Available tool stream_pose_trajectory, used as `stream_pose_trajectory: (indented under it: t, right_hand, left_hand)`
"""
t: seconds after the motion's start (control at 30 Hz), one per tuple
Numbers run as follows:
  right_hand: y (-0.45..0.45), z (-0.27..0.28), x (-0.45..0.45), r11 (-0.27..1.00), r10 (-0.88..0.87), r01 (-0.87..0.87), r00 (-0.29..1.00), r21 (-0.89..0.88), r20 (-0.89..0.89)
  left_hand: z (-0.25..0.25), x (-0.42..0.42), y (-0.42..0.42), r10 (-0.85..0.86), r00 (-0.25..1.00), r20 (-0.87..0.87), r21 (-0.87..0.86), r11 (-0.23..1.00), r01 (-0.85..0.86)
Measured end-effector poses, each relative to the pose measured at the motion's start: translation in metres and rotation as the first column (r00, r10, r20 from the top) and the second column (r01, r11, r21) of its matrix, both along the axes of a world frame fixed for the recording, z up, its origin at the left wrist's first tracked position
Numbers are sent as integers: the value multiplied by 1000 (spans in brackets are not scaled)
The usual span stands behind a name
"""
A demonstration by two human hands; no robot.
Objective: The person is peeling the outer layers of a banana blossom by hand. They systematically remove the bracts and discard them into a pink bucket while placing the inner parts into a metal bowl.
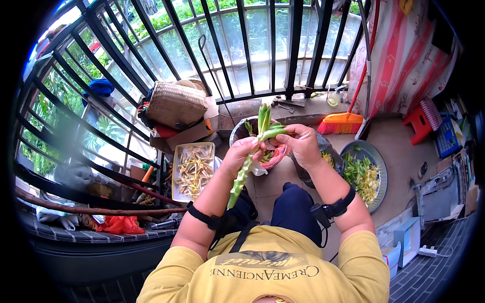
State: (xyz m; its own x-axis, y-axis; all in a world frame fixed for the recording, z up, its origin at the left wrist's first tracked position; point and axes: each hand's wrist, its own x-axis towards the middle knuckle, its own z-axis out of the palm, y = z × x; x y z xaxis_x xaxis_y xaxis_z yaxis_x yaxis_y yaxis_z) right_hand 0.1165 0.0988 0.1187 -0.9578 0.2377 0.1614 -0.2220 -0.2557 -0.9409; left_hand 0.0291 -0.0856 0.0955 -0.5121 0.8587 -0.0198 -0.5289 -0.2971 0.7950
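Note:
My left hand [242, 153] grips a thick green plant stalk [239, 181], whose lower part is knobbly with pale scars and whose top bears green buds or leaves. With thumb and fingers, my right hand [299, 142] pinches a green bud [274, 132] at the upper right of the stalk. Behind both hands stands a lined bin [235, 132] with plant pieces and pink plastic in it. On the right, a round metal tray [382, 170] holds green pieces and pale yellow ones. A shallow box [175, 178] on the left holds many dry-looking, brownish-yellow pieces.
A dark plastic bag [303, 174] lies between bin and tray. An orange broom [341, 123], a red stool [418, 123] and a blue basket [447, 138] stand at the right. A woven basket [176, 104] sits by the black metal railing [246, 49]. A long stick [102, 210] crosses the left side.

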Motion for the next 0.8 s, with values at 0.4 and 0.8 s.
stream_pose_trajectory:
  t: [0.4, 0.8]
  right_hand:
    - [11, 8, -4, 971, 16, 16, 991, -237, 131]
    - [6, 5, 13, 366, -127, 443, 895, 818, -427]
  left_hand:
    - [-1, 1, 18, 38, 999, -5, 31, 999, -38]
    - [-6, 11, 48, 338, 860, -381, -320, 825, -466]
